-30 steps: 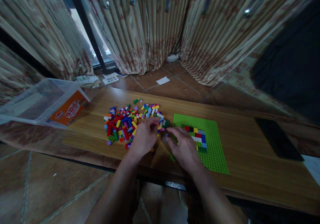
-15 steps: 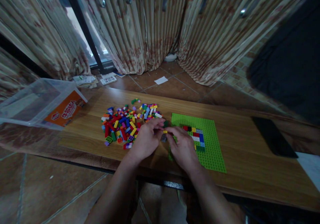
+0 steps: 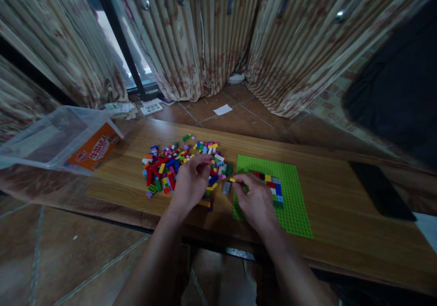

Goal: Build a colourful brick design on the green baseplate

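Observation:
A heap of small coloured bricks (image 3: 170, 165) lies on the wooden table (image 3: 341, 233). My left hand (image 3: 189, 185) rests curled on the heap's right edge, its fingers bent among the bricks; what is in them is hidden. My right hand (image 3: 256, 201) pinches a small yellow brick (image 3: 232, 180) at the left edge of the green baseplate (image 3: 290, 201). A patch of red, white, blue and green bricks (image 3: 273, 190) is built on the baseplate. A grey brick (image 3: 227, 188) lies between my hands.
A clear plastic tub with an orange label (image 3: 61, 140) lies on its side at the table's left end. A black phone (image 3: 380, 190) lies at the right. Striped curtains (image 3: 205, 37) hang behind; papers (image 3: 136, 109) are scattered on the tiled floor.
My hands met half a second ago and have parted. The right hand now holds the yellow brick by the baseplate; the left hand has drawn back onto the heap.

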Available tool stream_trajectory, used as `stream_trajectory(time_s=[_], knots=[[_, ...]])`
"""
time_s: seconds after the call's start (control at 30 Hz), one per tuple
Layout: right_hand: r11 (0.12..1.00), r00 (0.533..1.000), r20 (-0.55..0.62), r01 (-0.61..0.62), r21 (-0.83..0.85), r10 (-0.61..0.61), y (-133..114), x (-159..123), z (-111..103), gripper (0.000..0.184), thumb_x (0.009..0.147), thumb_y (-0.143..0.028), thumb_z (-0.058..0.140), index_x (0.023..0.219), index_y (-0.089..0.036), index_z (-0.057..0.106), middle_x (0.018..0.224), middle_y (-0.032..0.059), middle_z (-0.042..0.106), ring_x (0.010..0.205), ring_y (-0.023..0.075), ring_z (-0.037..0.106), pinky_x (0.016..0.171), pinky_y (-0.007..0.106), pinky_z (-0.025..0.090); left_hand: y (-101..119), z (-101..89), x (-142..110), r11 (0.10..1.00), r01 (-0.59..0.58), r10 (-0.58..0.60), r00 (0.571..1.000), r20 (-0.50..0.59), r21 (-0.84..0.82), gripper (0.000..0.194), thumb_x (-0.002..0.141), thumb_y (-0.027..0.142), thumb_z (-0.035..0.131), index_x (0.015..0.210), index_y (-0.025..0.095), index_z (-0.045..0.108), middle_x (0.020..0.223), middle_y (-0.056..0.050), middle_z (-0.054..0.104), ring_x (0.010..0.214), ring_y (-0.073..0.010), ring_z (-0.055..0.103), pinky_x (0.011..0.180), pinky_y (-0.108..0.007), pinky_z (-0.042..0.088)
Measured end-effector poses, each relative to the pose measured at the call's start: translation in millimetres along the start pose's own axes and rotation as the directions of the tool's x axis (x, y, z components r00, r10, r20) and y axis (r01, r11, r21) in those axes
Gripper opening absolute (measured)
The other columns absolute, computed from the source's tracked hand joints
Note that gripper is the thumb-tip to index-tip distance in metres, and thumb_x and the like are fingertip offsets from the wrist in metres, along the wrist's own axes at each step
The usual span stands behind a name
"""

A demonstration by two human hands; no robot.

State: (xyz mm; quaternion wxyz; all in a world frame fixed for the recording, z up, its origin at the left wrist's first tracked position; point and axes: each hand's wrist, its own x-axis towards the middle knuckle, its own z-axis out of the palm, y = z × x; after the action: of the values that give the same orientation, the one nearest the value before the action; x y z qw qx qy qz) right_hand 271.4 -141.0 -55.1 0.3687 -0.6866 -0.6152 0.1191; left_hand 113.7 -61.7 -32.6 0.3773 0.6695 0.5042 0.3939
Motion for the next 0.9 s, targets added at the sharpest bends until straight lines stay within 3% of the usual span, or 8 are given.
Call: stream_trajectory(time_s=[0.17, 0.4, 0.53, 0.7, 0.9], knots=[[0.999, 1.0, 0.001, -0.022, -0.05, 0.022, 3, 1, 3, 0.017, 0.086, -0.019, 0.053, 0.092, -0.02, 0.069, 0.091, 0.007, 0.072, 0.086, 0.0234, 0.065, 0.082, 0.038, 0.048, -7, -8.9, 3, 0.993, 0.036, -0.035, 0.999, -0.01, 0.11, 0.026, 0.08, 0.007, 0.051, 0.097, 0.016, 0.069, 0.095, -0.005, 0.073, 0.088, -0.0177, 0.068, 0.083, -0.029, 0.052], [1.0, 1.0, 0.0, 0.0, -0.015, 0.0, -2, 1, 6, 0.019, 0.086, -0.019, 0.053, 0.096, -0.02, 0.069, 0.092, 0.0065, 0.071, 0.086, 0.0222, 0.065, 0.081, 0.037, 0.049, -4, -14.9, -1, 0.967, -0.068, 0.029, 0.987, 0.159, 0.244, 0.03, 0.075, 0.005, 0.051, 0.095, 0.017, 0.069, 0.096, -0.004, 0.072, 0.085, -0.0168, 0.066, 0.081, -0.028, 0.052], [1.0, 1.0, 0.007, 0.016, 0.018, -0.016, -6, 1, 7, 0.019, 0.087, -0.019, 0.052, 0.095, -0.02, 0.069, 0.091, 0.0062, 0.071, 0.085, 0.0219, 0.065, 0.08, 0.036, 0.049, -2, -16.4, -6, 0.905, -0.138, 0.032, 0.965, 0.26, 0.402, 0.02, 0.076, 0.015, 0.06, 0.093, 0.019, 0.07, 0.092, -0.005, 0.069, 0.08, -0.0185, 0.065, 0.073, -0.029, 0.051], [1.0, 1.0, 0.011, 0.022, 0.012, -0.022, -8, 1, 7, 0.018, 0.088, -0.019, 0.052, 0.095, -0.02, 0.069, 0.09, 0.0066, 0.071, 0.084, 0.0218, 0.064, 0.08, 0.036, 0.048, 2, -9.7, -11, 0.775, -0.201, 0.033, 0.96, 0.279, 0.599, 0.015, 0.078, 0.023, 0.063, 0.092, 0.021, 0.068, 0.094, -0.006, 0.066, 0.084, -0.0212, 0.064, 0.074, -0.03, 0.049], [1.0, 0.999, 0.031, 0.027, 0.011, -0.028, -7, 1, 5, 0.018, 0.089, -0.018, 0.052, 0.095, -0.02, 0.069, 0.091, 0.0064, 0.071, 0.086, 0.0215, 0.065, 0.08, 0.035, 0.048, 3, -4.3, -13, 0.743, -0.206, 0.016, 0.957, 0.291, 0.637, 0.012, 0.079, 0.028, 0.065, 0.088, 0.021, 0.068, 0.092, -0.007, 0.064, 0.084, -0.0228, 0.063, 0.075, -0.032, 0.048]])
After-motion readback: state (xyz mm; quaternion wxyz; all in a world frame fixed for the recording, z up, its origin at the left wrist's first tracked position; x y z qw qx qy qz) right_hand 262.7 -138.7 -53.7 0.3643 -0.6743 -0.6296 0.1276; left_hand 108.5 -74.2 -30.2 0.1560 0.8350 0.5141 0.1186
